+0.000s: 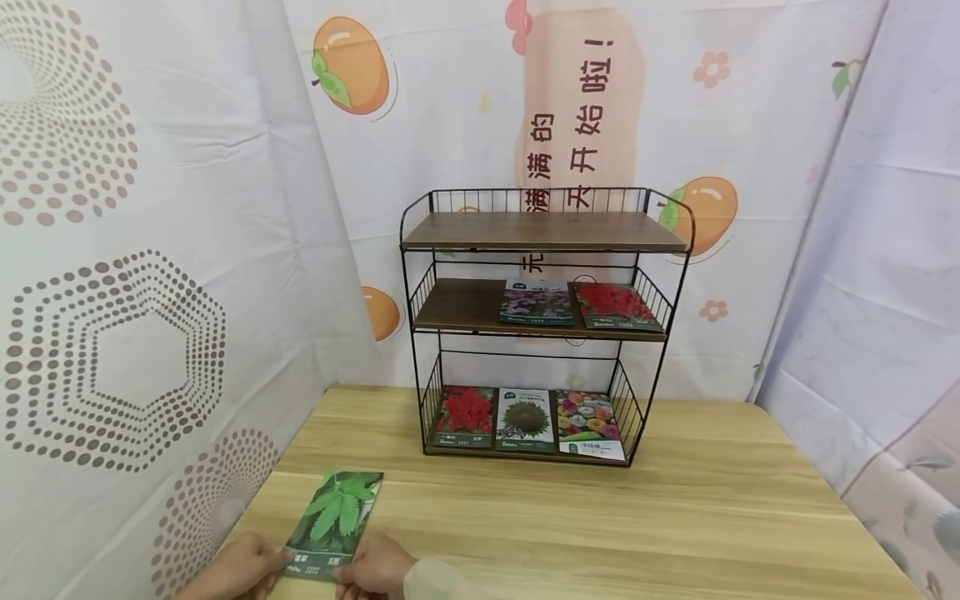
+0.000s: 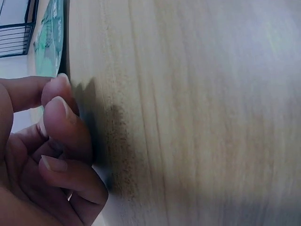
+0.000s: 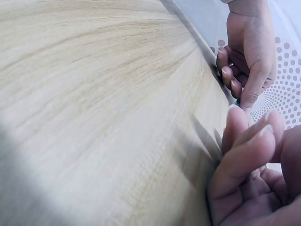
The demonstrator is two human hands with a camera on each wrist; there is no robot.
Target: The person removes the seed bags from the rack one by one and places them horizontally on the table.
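A green seed packet (image 1: 334,517) with a leaf picture is over the near left part of the table. My left hand (image 1: 243,563) pinches its near left corner between thumb and fingers. At the near right corner, my right hand (image 1: 377,567) pinches the same packet. The left wrist view shows the packet (image 2: 51,40) edge-on beyond the curled fingers of the left hand (image 2: 51,141). Both the right hand (image 3: 254,174) and the left hand (image 3: 249,52) appear in the right wrist view, where the packet is mostly hidden.
A black wire rack (image 1: 543,333) with brown shelves stands at the back of the wooden table (image 1: 600,525). Its middle shelf bears a purple-flower packet (image 1: 537,302) and a red-flower packet (image 1: 617,306). On the bottom lie red-flower (image 1: 465,415), sunflower (image 1: 525,419) and mixed-flower (image 1: 589,423) packets.
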